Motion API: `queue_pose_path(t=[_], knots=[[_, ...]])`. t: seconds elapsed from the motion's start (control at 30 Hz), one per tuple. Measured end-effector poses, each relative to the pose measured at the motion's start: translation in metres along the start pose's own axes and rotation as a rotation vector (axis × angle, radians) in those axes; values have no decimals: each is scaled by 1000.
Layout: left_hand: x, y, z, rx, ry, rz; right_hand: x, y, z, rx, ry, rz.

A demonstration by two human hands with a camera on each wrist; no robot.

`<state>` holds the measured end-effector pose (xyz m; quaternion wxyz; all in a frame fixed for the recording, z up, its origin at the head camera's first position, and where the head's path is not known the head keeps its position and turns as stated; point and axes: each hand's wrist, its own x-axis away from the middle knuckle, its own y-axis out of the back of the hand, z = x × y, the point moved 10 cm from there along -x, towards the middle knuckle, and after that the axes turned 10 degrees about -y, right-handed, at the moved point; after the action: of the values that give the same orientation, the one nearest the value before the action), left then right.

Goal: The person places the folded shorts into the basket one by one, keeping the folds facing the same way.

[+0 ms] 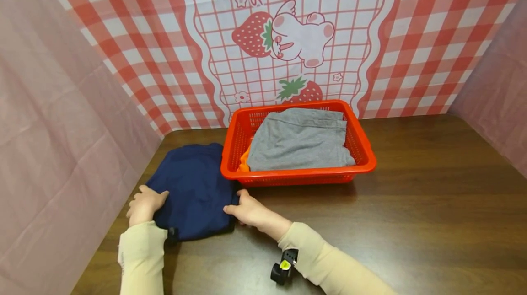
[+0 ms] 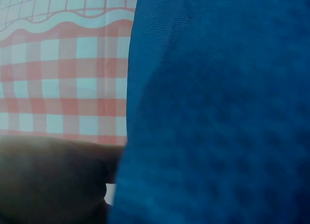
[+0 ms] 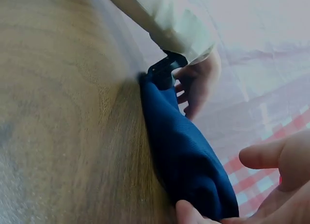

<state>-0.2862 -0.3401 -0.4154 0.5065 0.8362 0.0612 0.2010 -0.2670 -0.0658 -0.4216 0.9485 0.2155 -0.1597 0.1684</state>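
Note:
A folded navy blue garment (image 1: 191, 190) lies on the table's left side; its kind cannot be told. At its left edge rests my left hand (image 1: 145, 203), thumb reaching over the cloth and fingers spread along the side. My right hand (image 1: 252, 211) touches the opposite edge, with thumb and fingers apart. In the right wrist view, a fingertip (image 3: 189, 213) meets the lower end of the garment (image 3: 179, 141), while the thumb (image 3: 261, 155) stands clear of it. Blue cloth (image 2: 223, 107) fills most of the left wrist view and hides much of that hand's contact.
Just right of the garment stands a red plastic basket (image 1: 302, 173), holding a folded grey garment (image 1: 298, 139) and some orange cloth (image 1: 244, 160). The brown wooden table (image 1: 432, 185) extends to the right. A checked strawberry curtain (image 1: 428, 43) hangs behind, pink cloth (image 1: 70, 103) on the left.

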Motion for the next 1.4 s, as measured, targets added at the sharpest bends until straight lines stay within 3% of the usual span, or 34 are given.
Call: queue_pose_path(t=[0.13, 0.27, 0.53, 0.67, 1.0, 1.4], knots=[[2, 1, -1, -10, -1, 17, -3, -4, -7, -207, -56, 55], [4, 3, -6, -28, -24, 44, -4, -7, -10, -291, -83, 88], [3, -4, -19, -113, -99, 122, -4, -12, -12, -328, -102, 121], [2, -7, -20, -136, -103, 145, -5, -15, -13, -309, -90, 126], [2, -4, -16, -144, -100, 112, -5, -21, -13, -238, -75, 166], [0, 3, -17, -123, -117, 40, -6, -4, -4, -217, 20, -20]])
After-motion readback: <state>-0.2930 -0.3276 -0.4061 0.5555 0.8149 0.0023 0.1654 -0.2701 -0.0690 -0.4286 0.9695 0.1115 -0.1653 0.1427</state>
